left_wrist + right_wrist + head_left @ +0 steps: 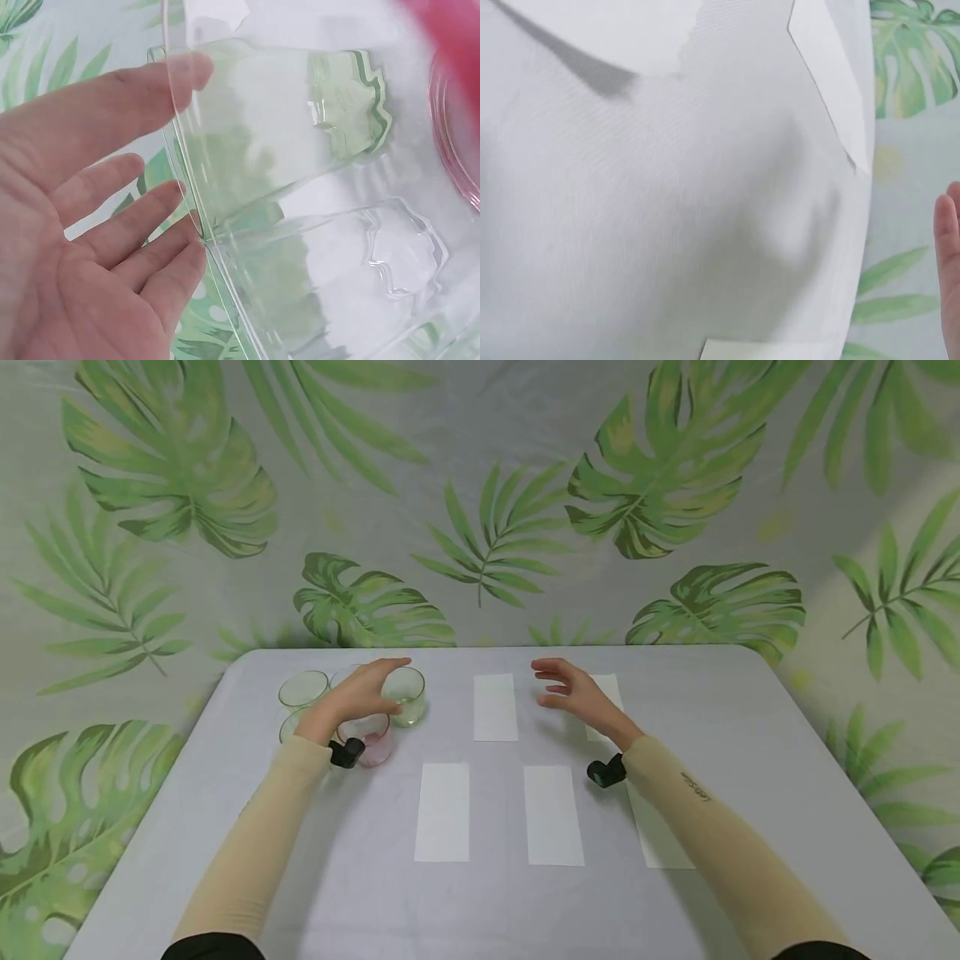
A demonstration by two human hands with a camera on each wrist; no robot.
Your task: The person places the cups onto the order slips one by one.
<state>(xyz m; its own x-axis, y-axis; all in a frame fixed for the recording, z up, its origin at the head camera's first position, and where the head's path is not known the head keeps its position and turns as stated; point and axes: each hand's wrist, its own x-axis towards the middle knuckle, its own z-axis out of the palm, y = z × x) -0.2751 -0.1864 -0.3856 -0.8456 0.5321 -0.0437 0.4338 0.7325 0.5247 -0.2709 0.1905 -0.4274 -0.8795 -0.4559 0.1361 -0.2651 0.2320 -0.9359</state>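
My left hand (pixel 352 697) reaches over the group of glasses at the left, thumb and fingers spread apart. In the left wrist view its fingertips (pixel 191 71) are right at the rim of a light green glass (pixel 345 105). That green glass (pixel 409 706) stands at the right of the group. A pink glass (pixel 377 750) stands nearer, partly under the left hand, and a clear glass (pixel 409 255) appears beside the green one. My right hand (pixel 573 691) hovers over the table's right half, fingers loosely bent and holding nothing; only its fingertips (pixel 946 225) enter the right wrist view.
Several white paper rectangles lie in two rows on the white-covered table: a back one (pixel 495 708), a front left one (pixel 442 812), a front middle one (pixel 553 816); the right arm partly covers others. More glasses (pixel 303 690) stand behind the left hand. A leaf-patterned cloth (pixel 495 543) hangs behind.
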